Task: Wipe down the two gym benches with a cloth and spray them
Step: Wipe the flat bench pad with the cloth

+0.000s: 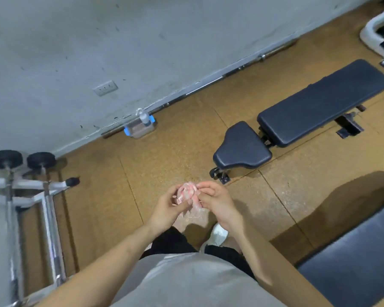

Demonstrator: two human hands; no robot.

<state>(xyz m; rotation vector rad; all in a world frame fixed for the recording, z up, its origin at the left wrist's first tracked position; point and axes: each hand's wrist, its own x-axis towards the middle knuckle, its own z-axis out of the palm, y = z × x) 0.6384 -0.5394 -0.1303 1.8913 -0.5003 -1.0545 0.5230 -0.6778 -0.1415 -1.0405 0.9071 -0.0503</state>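
Far bench (315,107) lies flat on the brown floor (169,156), long axis running from lower left to upper right, roughly parallel to the wall (98,41); its separate seat pad (242,147) sits at the lower-left end, toward the person. Second bench (359,258) shows only as a dark pad at lower right, just beside the person. Pink-and-white cloth (187,191) is bunched into a ball between both hands, in front of the body, well apart from the far bench. Left hand (171,204) and right hand (215,202) are both closed around the cloth, fingers curled on it. Spray bottle (143,117) stands upright in a clear blue-handled container (140,129) against the wall. A barbell (231,74) lies along the wall base. Dumbbell rack (31,196) occupies the left. Open floor lies between the person and the far bench
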